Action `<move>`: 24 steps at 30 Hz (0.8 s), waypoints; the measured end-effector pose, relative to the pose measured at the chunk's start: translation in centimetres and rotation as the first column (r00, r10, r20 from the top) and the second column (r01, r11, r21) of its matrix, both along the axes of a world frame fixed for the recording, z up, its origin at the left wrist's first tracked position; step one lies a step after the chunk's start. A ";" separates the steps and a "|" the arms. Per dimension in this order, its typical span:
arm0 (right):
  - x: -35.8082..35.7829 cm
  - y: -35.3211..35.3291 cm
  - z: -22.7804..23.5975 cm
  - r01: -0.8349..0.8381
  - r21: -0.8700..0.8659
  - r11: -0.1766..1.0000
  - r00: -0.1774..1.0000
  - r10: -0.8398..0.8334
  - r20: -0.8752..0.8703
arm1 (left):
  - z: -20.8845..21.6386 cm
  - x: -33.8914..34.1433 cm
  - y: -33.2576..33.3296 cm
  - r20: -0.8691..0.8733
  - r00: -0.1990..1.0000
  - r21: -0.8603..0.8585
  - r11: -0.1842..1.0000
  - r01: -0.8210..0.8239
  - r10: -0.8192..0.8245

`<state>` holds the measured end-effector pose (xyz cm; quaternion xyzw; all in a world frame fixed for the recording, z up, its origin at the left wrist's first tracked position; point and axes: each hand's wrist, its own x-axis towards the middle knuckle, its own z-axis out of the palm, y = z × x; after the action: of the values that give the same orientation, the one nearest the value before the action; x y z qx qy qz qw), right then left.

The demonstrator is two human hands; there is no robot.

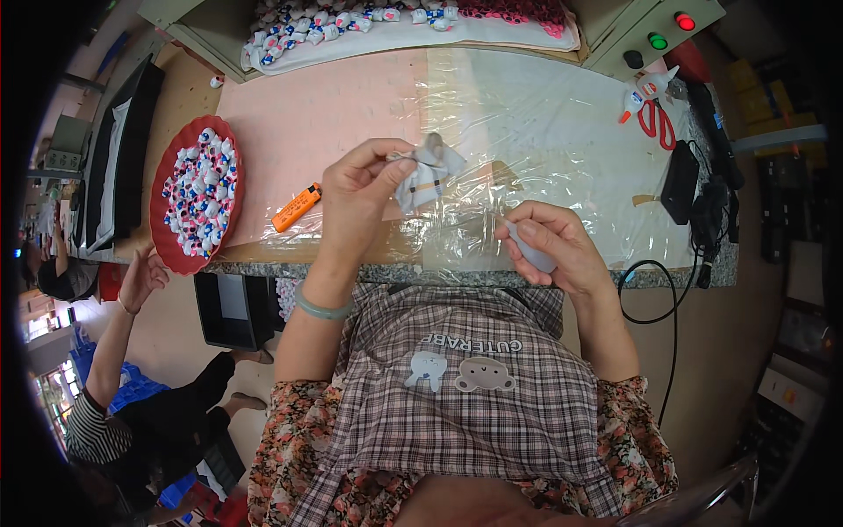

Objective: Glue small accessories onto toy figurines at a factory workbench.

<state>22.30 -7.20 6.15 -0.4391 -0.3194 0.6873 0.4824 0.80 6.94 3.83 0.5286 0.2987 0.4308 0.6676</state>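
Above the plastic-covered worktop, my left hand (362, 183) is closed in a pinch. Its fingertips meet over a small crumpled white cloth (420, 195) with a dark-and-yellow stripe; what exactly they grip is too small to make out. A small greyish rounded thing (435, 143) sits at the cloth's far edge. Near the front edge, my right hand (566, 250) is curled around a smooth, pale grey, oval piece (532, 248), partly hidden by the fingers. Left of my left hand lies an orange lighter-shaped object (297, 208).
A red scalloped dish (159, 206) of small white, blue and pink pieces stands left; another person's hand (143, 278) is at its rim. Behind is a lit box with a white-lined shelf (395, 51) of similar pieces. Red-handled scissors (652, 123), a glue bottle (645, 90) and black cables (709, 215) lie right.
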 end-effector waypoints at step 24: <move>-2.1 4.2 -0.2 0.207 0.612 0.763 0.625 -0.585 0.518 | 1.3 4.5 -4.1 -0.139 0.947 0.197 0.929 0.312 -0.289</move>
<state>20.22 -2.95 5.98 -0.5814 -0.5291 0.2398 0.5697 5.34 2.85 5.13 0.6600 0.2011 0.3242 0.6472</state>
